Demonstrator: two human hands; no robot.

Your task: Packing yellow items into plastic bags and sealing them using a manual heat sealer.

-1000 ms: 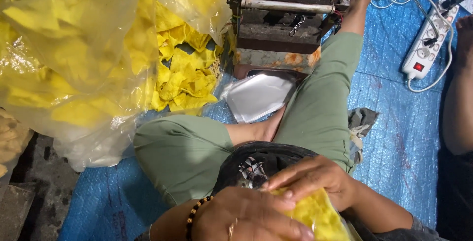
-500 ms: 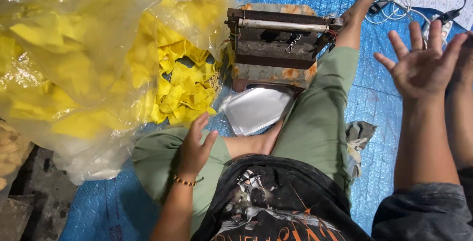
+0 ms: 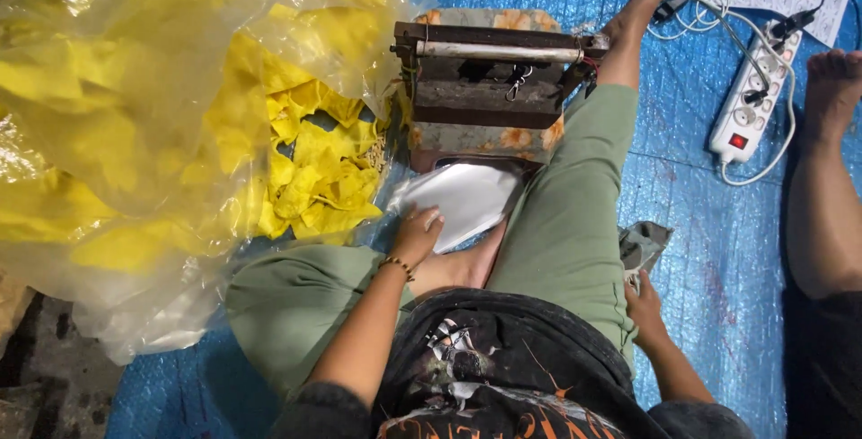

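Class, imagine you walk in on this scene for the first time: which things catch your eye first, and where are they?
The big clear plastic bag stuffed with bright yellow pieces fills the left side, with loose yellow pieces spilling beside it on the blue tarp. Ahead, between the person's legs, stands a rusty metal machine. The left hand rests on a white sheet in front of it.

I see a makeshift floor workshop: blue tarp (image 3: pixel 718 223), rusty sealing machine (image 3: pixel 489 89) (well worn), power strip (image 3: pixel 750 102), bagged yellow pieces (image 3: pixel 117 107).
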